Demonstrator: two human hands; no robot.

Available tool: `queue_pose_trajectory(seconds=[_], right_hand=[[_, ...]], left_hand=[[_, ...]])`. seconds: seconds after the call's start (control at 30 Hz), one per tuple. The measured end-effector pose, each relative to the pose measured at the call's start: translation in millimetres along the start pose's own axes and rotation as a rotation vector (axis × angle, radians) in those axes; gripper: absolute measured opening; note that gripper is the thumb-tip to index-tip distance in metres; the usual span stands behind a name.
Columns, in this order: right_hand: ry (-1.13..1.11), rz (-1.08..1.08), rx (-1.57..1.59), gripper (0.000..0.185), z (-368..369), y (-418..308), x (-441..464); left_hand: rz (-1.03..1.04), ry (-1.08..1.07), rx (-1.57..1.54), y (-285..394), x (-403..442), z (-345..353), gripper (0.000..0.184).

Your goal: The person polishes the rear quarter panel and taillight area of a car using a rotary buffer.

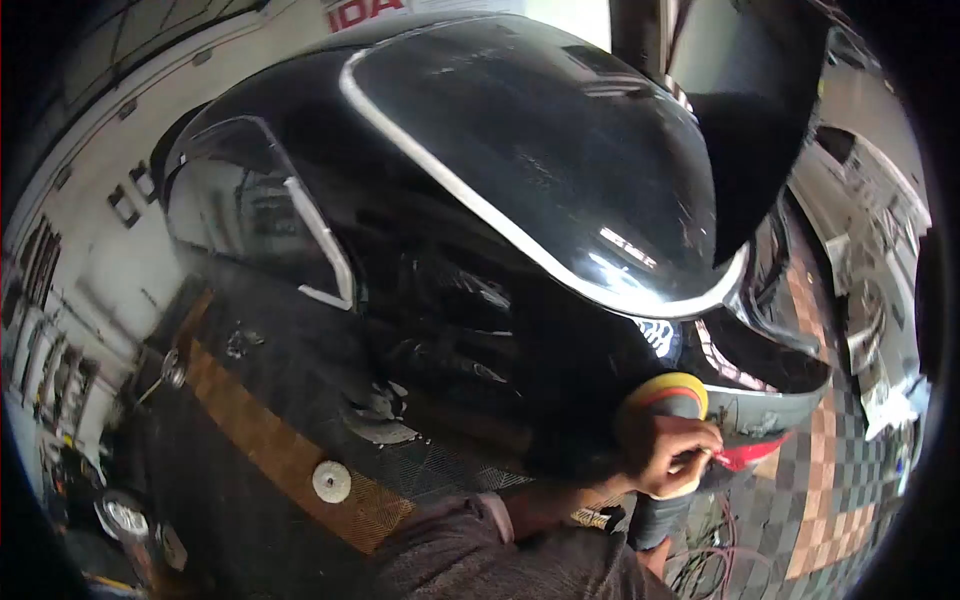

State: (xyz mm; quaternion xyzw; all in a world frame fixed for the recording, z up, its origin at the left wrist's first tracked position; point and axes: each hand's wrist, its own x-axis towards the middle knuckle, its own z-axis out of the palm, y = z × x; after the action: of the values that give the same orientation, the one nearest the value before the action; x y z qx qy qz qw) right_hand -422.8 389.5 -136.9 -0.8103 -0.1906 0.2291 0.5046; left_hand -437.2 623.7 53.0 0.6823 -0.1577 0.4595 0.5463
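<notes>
Nearest, a dark, textured sleeve [455, 545] ends in a paler cuff, and the forearm reaches toward the lower edge of the car [440, 230]. The left hand [675, 457] has its fingers curled around the front of a polisher [662, 515], close behind the pad. The right hand [655, 556], mostly cut off by the bottom of the view, is at the dark, cylindrical body; how tightly its fingers close cannot be told. The polisher is below the car's large glass panel, its round yellow-and-red pad [688, 388] at the glossy black bodywork; whether they touch cannot be told. A pointed red piece [752, 453] shows just beside the left hand, its markings too small to read.

Below the car, thin reddish and dark hoses [722, 560] loop over the floor [250, 410], whose ribbed and checkered tiles are dark, with tan bands. A round, pale, fuzzy disc [331, 482] with a small center hole lies on the tan band left of the polisher.

The car's curved black surface carries bright reflections. A pale strip [430, 165] follows the rounded edge of the glass panel, and another partly borders the side window [250, 205]. Tiled floor separates the car from pale, molded panels [870, 290] on its right. Beyond the car, a wall sign [365, 12] reads "IDA" in red, its top cropped.
</notes>
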Motion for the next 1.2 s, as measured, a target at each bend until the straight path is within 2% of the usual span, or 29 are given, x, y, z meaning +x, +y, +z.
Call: queue_pose_trajectory(seconds=[0.23, 0.27, 0.37, 0.43, 0.5, 0.57, 0.63, 0.7, 0.73, 0.83, 0.9, 0.93, 1.03, 1.1, 1.13, 1.2], right_hand=[[-0.189, -0.158, -0.184, 0.053, 4.8, -1.8, -2.3], [-0.143, -0.122, -0.177, 0.053, 7.1, -1.1, -4.0], [-0.183, -0.109, -0.177, 0.058, 9.5, 12.9, -9.3], [-0.228, -0.007, -0.158, 0.06, 6.2, 11.5, -14.7], [-0.194, 0.009, -0.178, 0.055, -1.7, 18.3, -22.3], [-0.171, -0.014, -0.003, 0.051, -6.4, 41.0, -28.6], [-0.158, 0.029, -0.107, 0.047, -17.5, 17.9, -35.6], [0.004, -0.046, 0.074, 0.044, -15.7, 24.8, -41.8], [0.008, -0.043, 0.178, 0.041, -14.8, 26.7, -42.7], [0.093, 0.013, 0.223, 0.039, -13.0, 32.1, -43.7], [0.157, -0.038, 0.155, 0.037, -3.2, 58.6, -41.1], [0.098, -0.027, 0.179, 0.037, -2.3, 70.1, -39.2], [0.039, -0.008, 0.214, 0.037, 4.8, 45.5, -32.5], [-0.047, -0.107, 0.073, 0.038, 12.5, 53.3, -25.4], [-0.089, -0.01, 0.023, 0.042, 11.1, 29.3, -26.0], [-0.115, -0.013, -0.046, 0.045, 19.4, 14.9, -20.7]], left_hand=[[0.014, 0.003, 0.168, 39.6, -15.4, -73.4, 0.025], [0.01, 0.016, 0.173, 42.1, -18.0, -77.5, 0.025], [-0.035, -0.036, 0.172, 43.5, -8.9, -68.4, 0.025], [-0.06, -0.069, 0.189, 37.7, -7.2, -56.9, 0.025], [-0.072, -0.103, 0.131, 26.3, -1.9, -33.5, 0.026], [-0.082, -0.146, 0.087, 18.1, 6.6, -9.8, 0.026], [-0.115, -0.174, 0.033, 5.8, 11.7, 16.6, 0.023], [-0.101, -0.207, 0.049, -9.7, 17.5, 43.2, 0.02], [-0.148, -0.236, 0.053, -6.1, 25.1, 51.5, 0.017], [-0.173, -0.261, 0.026, -13.5, 25.6, 63.8, 0.014], [-0.188, -0.267, 0.017, -8.2, 23.5, 53.1, 0.016], [-0.194, -0.261, 0.026, -6.0, 20.8, 46.1, 0.016], [-0.102, -0.179, 0.022, 1.6, 8.8, 15.6, 0.018], [-0.028, -0.137, 0.013, 7.0, 2.5, -7.4, 0.018], [-0.029, -0.133, 0.057, 15.5, 1.0, -20.1, 0.019], [-0.019, -0.103, 0.137, 28.9, -3.0, -45.6, 0.022]])
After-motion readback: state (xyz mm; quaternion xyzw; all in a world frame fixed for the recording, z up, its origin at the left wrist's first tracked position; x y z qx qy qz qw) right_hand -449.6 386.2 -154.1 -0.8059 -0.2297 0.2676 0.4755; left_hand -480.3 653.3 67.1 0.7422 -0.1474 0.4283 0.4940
